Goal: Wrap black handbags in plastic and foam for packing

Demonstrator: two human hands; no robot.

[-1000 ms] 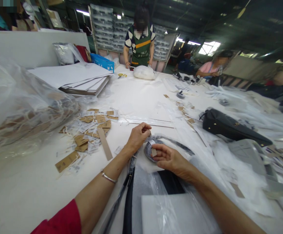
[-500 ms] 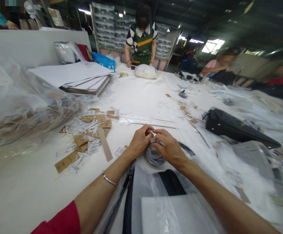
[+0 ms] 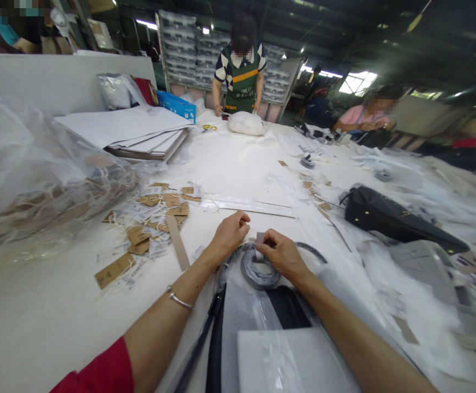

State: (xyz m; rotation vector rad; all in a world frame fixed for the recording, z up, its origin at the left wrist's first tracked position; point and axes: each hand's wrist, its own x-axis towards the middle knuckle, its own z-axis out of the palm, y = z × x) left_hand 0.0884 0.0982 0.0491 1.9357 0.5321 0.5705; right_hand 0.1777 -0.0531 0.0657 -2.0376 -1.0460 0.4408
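My right hand [image 3: 282, 254] pinches a small grey-brown strip [image 3: 260, 238] at the top of a coiled strap [image 3: 260, 275] in a clear wrapping. Part of the strip lies over the coil; the fingers hide the rest. My left hand [image 3: 230, 233] is just left of the coil, apart from the strip, its fingers curled closed. Whether anything small is between them is hidden. Wrapped strap runs from the coil down to a black bag [image 3: 289, 305] under clear plastic, close to me. On top of the bag lies a white sheet [image 3: 287, 360].
Brown hang tags [image 3: 140, 238] with strings lie left, beside a long grey-brown strip [image 3: 177, 243] and a large plastic bag [image 3: 49, 180]. Paper sheets [image 3: 140, 128] are stacked behind. A black bag [image 3: 397, 218] lies right. A co-worker [image 3: 242, 71] stands across the table.
My left hand has drawn away from the strip, leftward and off my right hand. My right hand has moved slightly down and right, still pinching the strip; more of the coil shows.
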